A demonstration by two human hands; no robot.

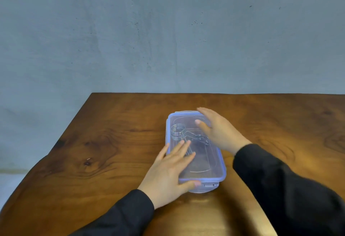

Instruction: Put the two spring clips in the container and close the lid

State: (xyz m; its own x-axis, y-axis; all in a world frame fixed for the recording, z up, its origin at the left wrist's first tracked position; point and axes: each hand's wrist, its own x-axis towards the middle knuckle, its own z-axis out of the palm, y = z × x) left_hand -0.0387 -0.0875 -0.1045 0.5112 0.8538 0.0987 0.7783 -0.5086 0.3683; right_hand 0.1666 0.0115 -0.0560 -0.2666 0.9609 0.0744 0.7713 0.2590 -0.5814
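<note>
A clear plastic container (214,172) with a blue-rimmed lid (188,121) lies on the wooden table, the lid resting on top of it. Through the lid I see a metal spring clip (178,132) with a coiled end at the far left, and a second wire shape (200,138) beside it. My left hand (168,174) lies flat on the near left part of the lid, thumb at the front edge. My right hand (216,129) rests spread over the far right part of the lid.
The wooden table (104,142) ends at a curved left edge and a straight far edge against a grey wall (168,30). A front latch tab (209,185) of the container points toward me. Black sleeves cover both forearms.
</note>
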